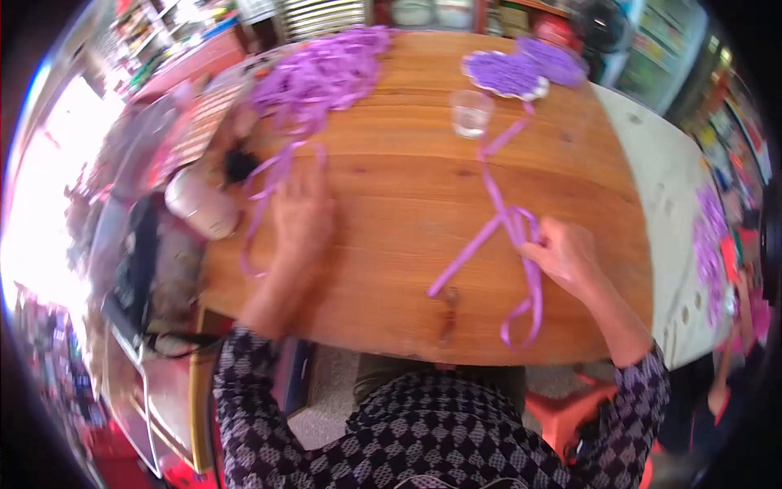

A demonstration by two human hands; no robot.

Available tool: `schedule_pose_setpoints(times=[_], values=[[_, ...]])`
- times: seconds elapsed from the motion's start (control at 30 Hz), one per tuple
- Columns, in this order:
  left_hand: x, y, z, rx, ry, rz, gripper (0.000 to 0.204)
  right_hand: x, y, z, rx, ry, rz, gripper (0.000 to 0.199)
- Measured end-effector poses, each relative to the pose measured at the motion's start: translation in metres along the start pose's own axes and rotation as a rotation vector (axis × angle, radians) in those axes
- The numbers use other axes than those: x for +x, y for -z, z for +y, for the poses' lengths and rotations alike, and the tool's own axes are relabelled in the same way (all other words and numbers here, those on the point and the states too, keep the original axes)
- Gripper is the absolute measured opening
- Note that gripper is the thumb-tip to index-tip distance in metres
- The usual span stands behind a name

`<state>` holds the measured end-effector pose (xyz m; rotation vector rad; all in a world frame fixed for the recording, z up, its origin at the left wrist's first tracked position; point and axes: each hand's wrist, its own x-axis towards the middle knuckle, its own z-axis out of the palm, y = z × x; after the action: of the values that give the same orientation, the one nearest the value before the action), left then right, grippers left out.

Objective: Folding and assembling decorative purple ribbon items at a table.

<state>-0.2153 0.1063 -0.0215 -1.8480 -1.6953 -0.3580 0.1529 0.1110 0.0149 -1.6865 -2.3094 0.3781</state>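
Note:
A length of purple ribbon [533, 281] is pinched between the thumb and fingers of my right hand [566, 251], over the right half of the wooden table [391, 220]. This ribbon forms loops with a loose end to the left, and another stretch runs back toward a clear plastic cup [472, 114] and the purple woven rounds [505, 73]. My left hand [303, 210] lies at the table's left side, slightly blurred, its fingers stretched forward. Loops of a second ribbon [277, 175] lie around those fingers; whether they touch it I cannot tell.
A heap of purple ribbon [326, 73] covers the far left of the table. A pale pink rounded object [201, 204] stands left of my left hand. A white table [668, 204] adjoins on the right, with more ribbon [710, 253] beyond and another person's arm [725, 375].

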Motion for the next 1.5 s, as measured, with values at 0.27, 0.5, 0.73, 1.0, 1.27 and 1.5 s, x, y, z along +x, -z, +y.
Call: schedule_pose_setpoints(times=[0.27,0.5,0.73,1.0,1.27,1.5], values=[[-0.010,-0.042,-0.045,-0.052,0.232,-0.260,0.018,0.007,-0.013,0.008,0.093,0.018,0.045,0.023],[0.028,0.008,-0.009,-0.248,0.072,0.134,0.018,0.018,-0.017,0.015,0.167,0.033,0.045,0.020],[-0.013,0.096,0.105,-1.522,0.266,-0.490,0.015,-0.021,-0.004,-0.008,0.711,0.064,0.002,0.012],[-0.009,0.099,0.154,-2.131,0.858,-0.953,0.030,-0.070,-0.039,-0.061,0.419,0.475,0.301,0.007],[-0.005,0.093,0.146,-2.350,0.818,-0.697,0.029,-0.065,-0.034,-0.045,1.087,0.027,-0.053,0.007],[-0.022,0.101,0.168,-2.259,0.751,-0.775,0.038,-0.053,-0.022,-0.044,1.473,-0.190,0.013,0.008]])
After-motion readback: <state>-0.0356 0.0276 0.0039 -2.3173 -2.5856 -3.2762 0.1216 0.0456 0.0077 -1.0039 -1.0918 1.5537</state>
